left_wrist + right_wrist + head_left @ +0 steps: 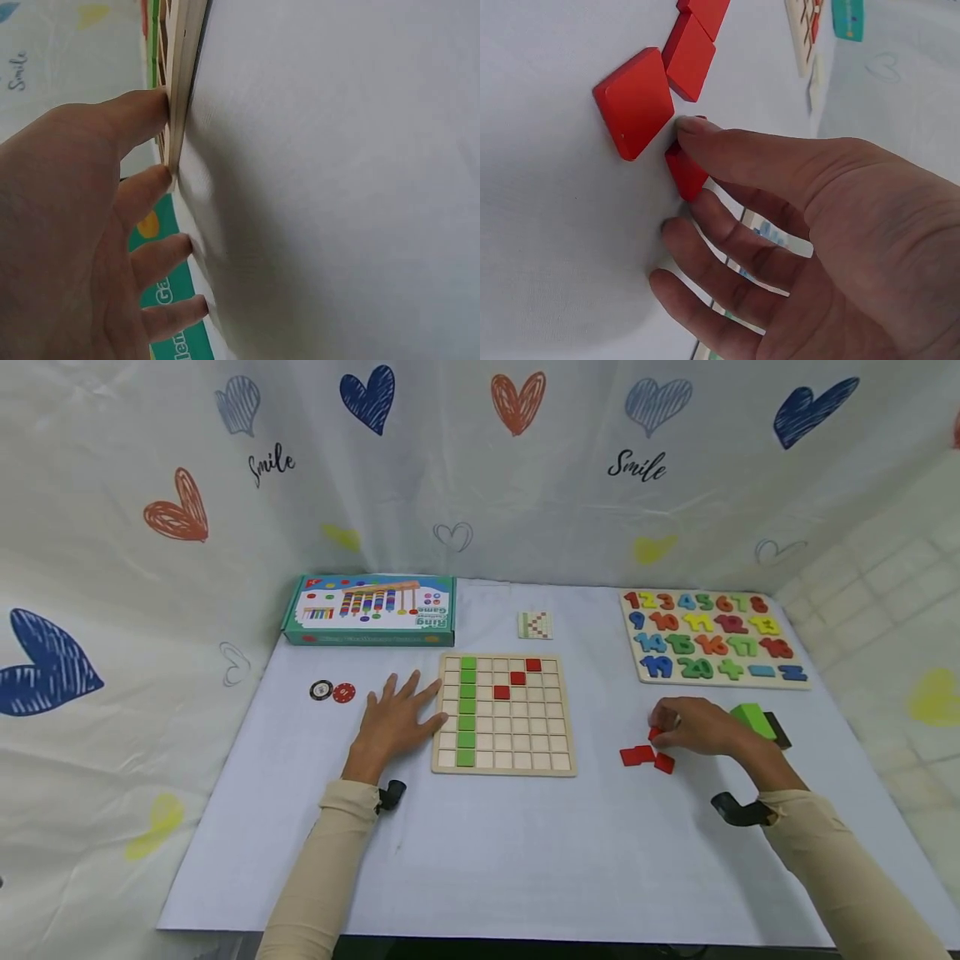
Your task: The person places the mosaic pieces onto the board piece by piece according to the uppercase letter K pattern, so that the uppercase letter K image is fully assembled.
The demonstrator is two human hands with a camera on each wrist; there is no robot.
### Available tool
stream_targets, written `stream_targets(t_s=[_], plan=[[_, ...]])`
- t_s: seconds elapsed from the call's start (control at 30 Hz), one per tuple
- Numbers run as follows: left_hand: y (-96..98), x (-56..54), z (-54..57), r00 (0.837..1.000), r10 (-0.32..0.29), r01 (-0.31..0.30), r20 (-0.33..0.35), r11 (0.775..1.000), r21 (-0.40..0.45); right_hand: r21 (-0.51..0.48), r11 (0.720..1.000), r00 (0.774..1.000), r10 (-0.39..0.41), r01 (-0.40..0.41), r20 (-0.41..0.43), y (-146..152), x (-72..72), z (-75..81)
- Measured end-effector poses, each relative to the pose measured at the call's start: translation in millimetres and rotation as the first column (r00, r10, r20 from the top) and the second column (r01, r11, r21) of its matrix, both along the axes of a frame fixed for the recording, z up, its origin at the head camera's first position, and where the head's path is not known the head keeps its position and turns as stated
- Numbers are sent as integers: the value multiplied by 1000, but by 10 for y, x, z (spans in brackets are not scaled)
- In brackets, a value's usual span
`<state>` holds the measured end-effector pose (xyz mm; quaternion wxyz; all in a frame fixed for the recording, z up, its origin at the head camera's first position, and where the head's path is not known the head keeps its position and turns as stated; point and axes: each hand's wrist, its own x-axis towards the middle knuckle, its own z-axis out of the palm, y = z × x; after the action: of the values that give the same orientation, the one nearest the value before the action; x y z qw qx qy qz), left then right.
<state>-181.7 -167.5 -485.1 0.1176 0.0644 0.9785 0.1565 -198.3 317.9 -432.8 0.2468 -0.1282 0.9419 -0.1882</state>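
A wooden grid board (521,739) lies mid-table, with a column of green square tiles (467,706) near its left side and three red tiles (517,678) running diagonally at its upper right. My left hand (395,718) has its fingers spread, and its thumb and index fingertips touch the board's left edge, as the left wrist view also shows. Over to the right, my right hand (693,725) pinches a red square tile (686,171) between thumb and fingers. Three loose red tiles (636,103) lie on the white cloth beside those fingertips.
A green game box (367,610) stands at the back left, with a black chip (321,690) and a red chip (344,693) before it. A small pattern card (536,625) lies behind the board. At right are a number puzzle (720,639) and a green block (752,720).
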Motion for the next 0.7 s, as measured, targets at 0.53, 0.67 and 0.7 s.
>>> stream_targets(t_s=[0.53,0.67,0.7], plan=[[8,-5,15,1000,-1,1,-6,1000,1,-19,998,997,-53,52,-51,94,57,-49],[8,1,10,1000,1,-1,1,1000,-5,-18,997,996,-80,79,-48,110,55,-65],[8,2,9,1000,2,-2,2,1000,-5,-20,996,996,-83,82,-45,112,53,-65]])
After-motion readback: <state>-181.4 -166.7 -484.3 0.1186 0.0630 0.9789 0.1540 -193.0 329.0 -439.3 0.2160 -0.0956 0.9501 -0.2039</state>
